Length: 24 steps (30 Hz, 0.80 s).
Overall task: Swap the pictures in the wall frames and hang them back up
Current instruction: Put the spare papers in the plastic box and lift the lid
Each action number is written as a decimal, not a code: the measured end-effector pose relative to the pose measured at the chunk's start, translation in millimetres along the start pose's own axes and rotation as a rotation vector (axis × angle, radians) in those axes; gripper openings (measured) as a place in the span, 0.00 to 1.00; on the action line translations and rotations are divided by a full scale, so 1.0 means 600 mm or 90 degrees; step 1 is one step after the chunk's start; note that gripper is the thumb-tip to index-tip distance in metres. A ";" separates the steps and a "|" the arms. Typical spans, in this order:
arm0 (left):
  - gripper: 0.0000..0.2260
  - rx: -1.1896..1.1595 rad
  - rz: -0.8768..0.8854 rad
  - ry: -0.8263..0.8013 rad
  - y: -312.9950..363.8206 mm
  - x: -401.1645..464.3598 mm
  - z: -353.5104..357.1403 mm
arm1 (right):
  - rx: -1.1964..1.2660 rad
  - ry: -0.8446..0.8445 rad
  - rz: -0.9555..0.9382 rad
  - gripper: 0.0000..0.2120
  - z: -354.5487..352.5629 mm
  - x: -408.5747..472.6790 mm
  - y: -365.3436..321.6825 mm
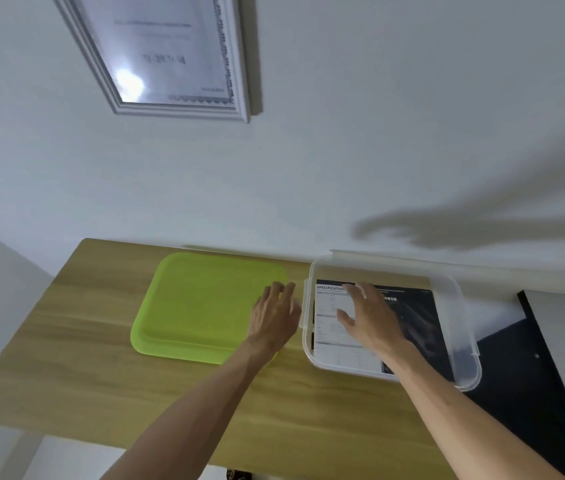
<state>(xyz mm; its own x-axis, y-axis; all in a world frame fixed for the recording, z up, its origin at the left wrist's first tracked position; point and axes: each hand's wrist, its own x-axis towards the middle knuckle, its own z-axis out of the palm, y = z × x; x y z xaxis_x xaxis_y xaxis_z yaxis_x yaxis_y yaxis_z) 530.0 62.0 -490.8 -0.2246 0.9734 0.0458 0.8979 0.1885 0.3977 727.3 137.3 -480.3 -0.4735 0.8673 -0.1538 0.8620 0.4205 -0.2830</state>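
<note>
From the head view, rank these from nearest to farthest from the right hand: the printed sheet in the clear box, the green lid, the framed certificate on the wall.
1. Printed sheet, in the clear box, directly under the right hand.
2. Green lid, on the table to its left, beyond the left hand.
3. Framed certificate, high on the wall, upper left.

Both forearms are bare to the hands, the left hand and right hand ungloved.
</note>
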 end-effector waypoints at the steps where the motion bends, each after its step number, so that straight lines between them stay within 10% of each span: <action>1: 0.19 0.005 -0.023 0.003 -0.030 0.002 -0.016 | 0.014 0.014 -0.023 0.27 0.003 0.010 -0.033; 9: 0.34 0.040 -0.258 -0.072 -0.279 -0.030 -0.100 | 0.097 -0.079 -0.040 0.32 0.064 0.070 -0.234; 24: 0.45 -0.153 -0.515 -0.156 -0.473 -0.040 -0.122 | 0.306 -0.177 0.420 0.46 0.177 0.100 -0.292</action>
<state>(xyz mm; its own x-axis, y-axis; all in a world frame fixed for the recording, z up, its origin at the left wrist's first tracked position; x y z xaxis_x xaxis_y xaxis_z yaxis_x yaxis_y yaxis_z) 252.6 -24.2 -537.8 -0.6453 0.5591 -0.5205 0.3889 0.8270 0.4060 528.5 87.4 -540.4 0.0163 0.7712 -0.6364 0.8359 -0.3597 -0.4145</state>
